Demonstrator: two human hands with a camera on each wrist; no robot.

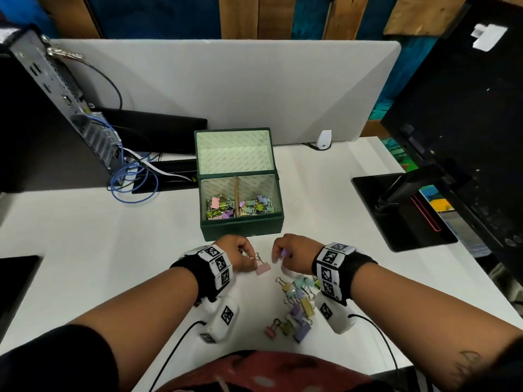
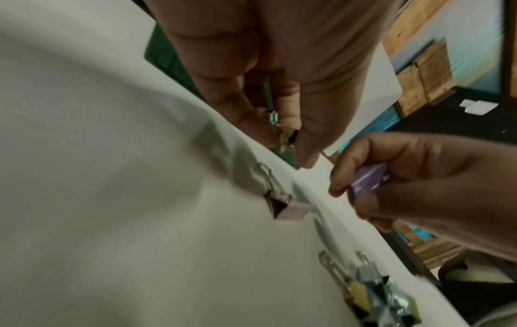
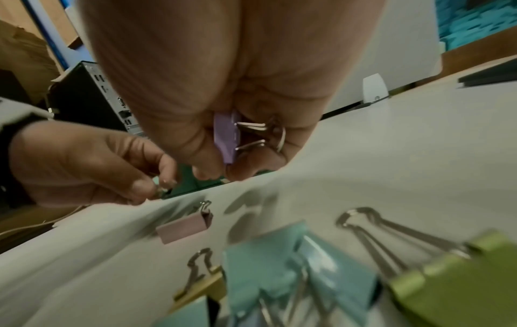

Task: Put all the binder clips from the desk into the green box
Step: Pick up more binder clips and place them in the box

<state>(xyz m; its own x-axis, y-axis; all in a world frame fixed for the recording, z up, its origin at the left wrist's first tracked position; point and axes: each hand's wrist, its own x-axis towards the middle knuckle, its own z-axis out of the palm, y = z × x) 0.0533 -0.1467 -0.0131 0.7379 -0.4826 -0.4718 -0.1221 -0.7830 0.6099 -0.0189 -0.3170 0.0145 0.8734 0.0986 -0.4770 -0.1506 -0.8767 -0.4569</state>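
Observation:
The green box (image 1: 240, 229) stands open mid-desk with its lid up, and several pastel binder clips lie in its two compartments. Just in front of it my left hand (image 1: 246, 256) pinches a small clip (image 2: 284, 135) between thumb and fingertips. My right hand (image 1: 278, 254) grips a purple clip (image 3: 226, 137), its wire handles tucked into the palm. A pink clip (image 1: 263, 268) lies on the desk below the left hand, apart from it. A pile of loose clips (image 1: 297, 304) sits under my right wrist.
A computer tower (image 1: 56, 89) with blue cables (image 1: 133, 182) is at the back left. A black monitor foot (image 1: 402, 210) lies on the right. A grey divider panel (image 1: 226, 89) closes the desk's far side, with a small white device (image 1: 324, 140) at its base.

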